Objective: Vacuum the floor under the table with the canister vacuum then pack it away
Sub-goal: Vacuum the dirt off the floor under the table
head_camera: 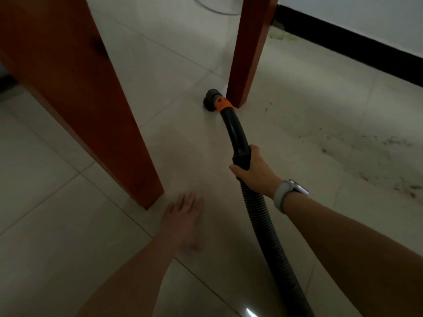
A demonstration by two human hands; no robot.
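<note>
My right hand [256, 171] grips the black curved handle [235, 133] of the vacuum hose, where it joins the ribbed hose [267, 229] that runs down to the bottom edge. An orange collar [223, 104] links the handle to a round black nozzle [211, 98], which sits on the pale tiled floor [178, 138] right beside the foot of the far wooden table leg [248, 53]. My left hand [183, 219] lies flat on the floor with fingers straight, just right of the near table leg [75, 83]. The canister is out of view.
Dust and dark specks [377, 156] spread over the tiles at the right. A black skirting board [354, 44] runs along the white wall at the upper right. A thin cable [212, 9] curves over the floor at the top.
</note>
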